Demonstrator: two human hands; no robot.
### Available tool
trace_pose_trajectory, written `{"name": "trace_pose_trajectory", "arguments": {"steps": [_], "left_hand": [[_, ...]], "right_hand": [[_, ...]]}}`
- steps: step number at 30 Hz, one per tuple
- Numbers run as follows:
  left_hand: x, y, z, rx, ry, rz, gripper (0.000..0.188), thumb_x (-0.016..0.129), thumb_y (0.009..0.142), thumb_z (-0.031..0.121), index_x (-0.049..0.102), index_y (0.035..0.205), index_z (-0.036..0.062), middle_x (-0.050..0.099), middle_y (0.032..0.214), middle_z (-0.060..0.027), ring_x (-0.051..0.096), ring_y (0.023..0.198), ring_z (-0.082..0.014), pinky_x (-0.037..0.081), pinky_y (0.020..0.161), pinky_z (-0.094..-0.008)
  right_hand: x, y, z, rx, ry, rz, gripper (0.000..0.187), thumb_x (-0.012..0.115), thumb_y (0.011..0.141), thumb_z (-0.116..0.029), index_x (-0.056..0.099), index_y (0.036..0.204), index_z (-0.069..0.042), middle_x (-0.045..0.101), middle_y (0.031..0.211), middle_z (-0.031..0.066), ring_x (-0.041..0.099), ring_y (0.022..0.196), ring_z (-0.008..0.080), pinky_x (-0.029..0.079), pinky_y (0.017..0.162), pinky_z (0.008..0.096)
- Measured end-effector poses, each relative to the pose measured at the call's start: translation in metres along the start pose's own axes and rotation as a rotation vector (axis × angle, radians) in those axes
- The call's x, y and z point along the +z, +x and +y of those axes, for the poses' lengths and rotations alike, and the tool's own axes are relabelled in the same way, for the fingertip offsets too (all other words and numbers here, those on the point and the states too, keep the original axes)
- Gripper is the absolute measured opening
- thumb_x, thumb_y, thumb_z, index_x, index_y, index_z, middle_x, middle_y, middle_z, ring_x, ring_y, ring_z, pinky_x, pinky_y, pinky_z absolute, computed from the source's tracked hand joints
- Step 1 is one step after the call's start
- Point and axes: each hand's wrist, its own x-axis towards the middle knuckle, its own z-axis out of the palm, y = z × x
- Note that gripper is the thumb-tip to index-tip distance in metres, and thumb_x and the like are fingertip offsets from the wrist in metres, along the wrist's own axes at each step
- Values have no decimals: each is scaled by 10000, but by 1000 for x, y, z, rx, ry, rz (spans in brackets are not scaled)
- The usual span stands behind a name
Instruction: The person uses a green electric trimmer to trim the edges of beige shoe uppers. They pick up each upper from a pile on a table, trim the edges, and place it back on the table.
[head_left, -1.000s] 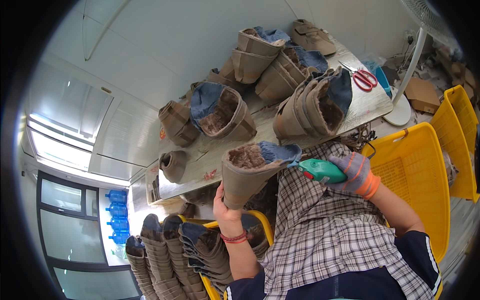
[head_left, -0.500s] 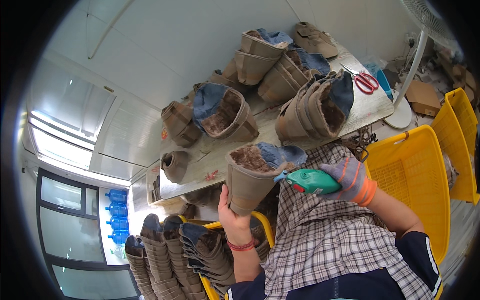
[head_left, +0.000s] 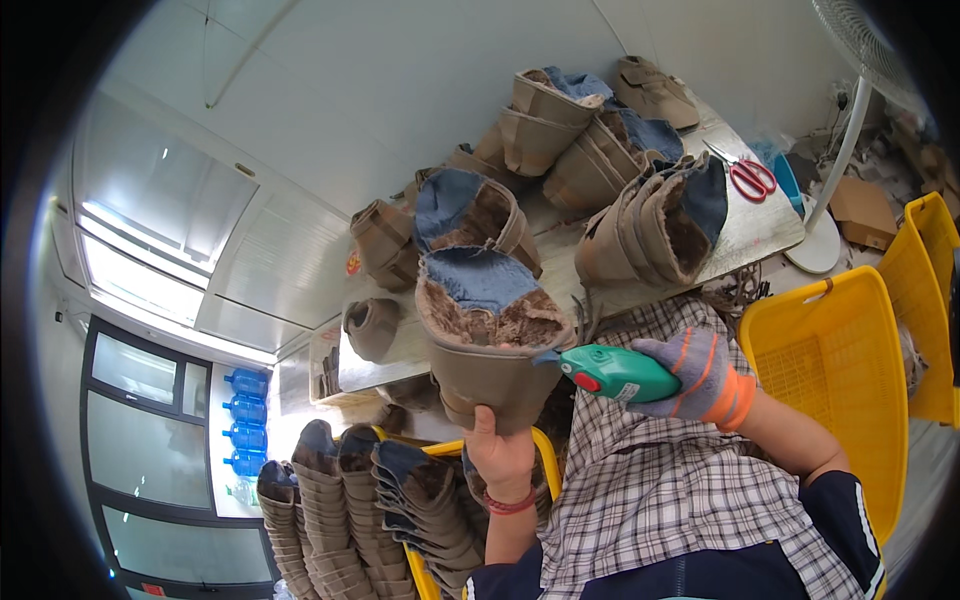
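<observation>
My left hand [head_left: 498, 462], bare with a red cord bracelet, grips the lower part of a khaki fur-lined shoe upper [head_left: 490, 375]. Its wide opening faces up, showing brown fur and a blue fabric panel. In a grey and orange glove, my right hand [head_left: 700, 380] is wrapped round a green handheld electric cutter [head_left: 628, 373] with a red button. The cutter's narrow tip touches or nearly touches the right rim of the upper; which one I cannot tell. Behind the upper, similar stacked uppers [head_left: 650, 225] lie on the worktable [head_left: 755, 235].
Red-handled scissors [head_left: 750, 180] lie at the table's right end. A yellow basket [head_left: 830, 340] stands to my right, below a white standing fan [head_left: 850, 140]. Tall stacks of uppers [head_left: 330, 500] rise at lower left, beside a yellow-rimmed basket [head_left: 548, 465]. Blue water bottles [head_left: 245, 420] stand farther left.
The held upper has turned, so its blue panel is now at the far left and its fur-lined rim fronts me. The cutter has moved slightly, staying at the right rim. The whole view has shifted.
</observation>
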Motion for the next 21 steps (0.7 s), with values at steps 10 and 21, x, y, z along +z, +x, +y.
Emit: {"name": "trace_pose_trajectory", "arguments": {"steps": [10, 21], "left_hand": [[-33, -6, -37, 243, 647, -11, 390, 613, 909, 69, 495, 1275, 3, 564, 1252, -82, 529, 1122, -191, 401, 978, -341], [-36, 4, -56, 518, 1377, -245, 291, 594, 878, 17, 625, 1168, 27, 613, 1162, -148, 567, 1099, -316, 433, 940, -413]], "right_hand": [[-9, 24, -20, 179, 195, -95, 527, 813, 664, -395, 637, 1042, -73, 669, 763, 123, 657, 672, 306, 531, 607, 347], [-6, 21, -24, 432, 382, -138, 599, 814, 687, -386, 611, 1135, -44, 687, 811, 139, 688, 691, 244, 541, 645, 313]]}}
